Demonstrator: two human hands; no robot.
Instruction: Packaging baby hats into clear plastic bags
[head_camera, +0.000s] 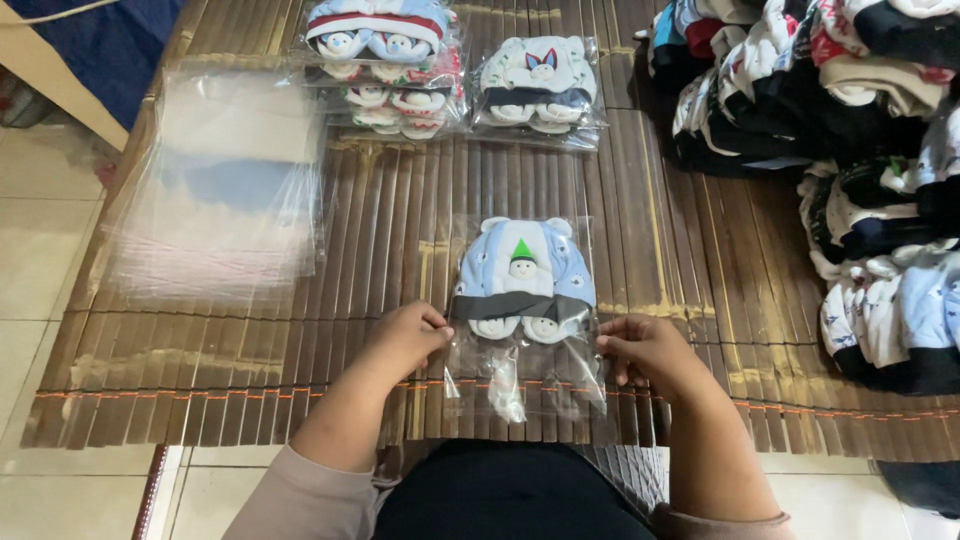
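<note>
A clear plastic bag lies on the brown bamboo mat right in front of me. Inside it sits a light blue baby hat set with a small green-hatted figure and two little booties. My left hand pinches the bag's left edge. My right hand pinches its right edge. The open end of the bag points toward me.
A stack of empty clear bags lies at the left of the mat. Two piles of packed baby sets sit at the far edge. Heaps of unpacked baby clothes fill the right side. Tiled floor lies left.
</note>
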